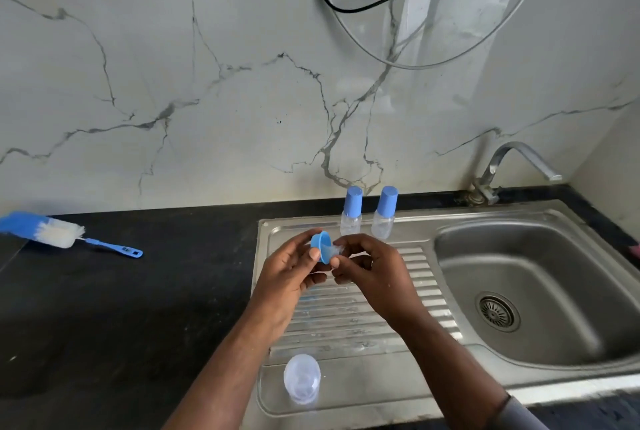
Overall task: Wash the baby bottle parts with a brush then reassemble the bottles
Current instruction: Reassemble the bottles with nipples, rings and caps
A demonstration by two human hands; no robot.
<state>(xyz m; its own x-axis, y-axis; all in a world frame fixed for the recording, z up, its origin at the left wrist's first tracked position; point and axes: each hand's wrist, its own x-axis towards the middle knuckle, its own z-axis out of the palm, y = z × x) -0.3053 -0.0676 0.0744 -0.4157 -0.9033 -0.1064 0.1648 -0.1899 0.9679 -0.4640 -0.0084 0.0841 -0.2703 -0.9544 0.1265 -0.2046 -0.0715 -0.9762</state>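
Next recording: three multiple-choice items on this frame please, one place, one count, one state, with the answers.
1. Where does the brush lie? A) in the basin B) on the black counter C) beside the tap
2. How many blue-capped bottles stand upright? A) one B) four C) two
3. The blue collar is: A) held in the left hand B) screwed onto a bottle C) lying in the basin
Key: B, it lies at far left; C, both stand at the drainboard's back; A, while the right hand pinches the clear teat.

No text or number is legible. Dark marks on the brush handle (116, 247), far left, are too small.
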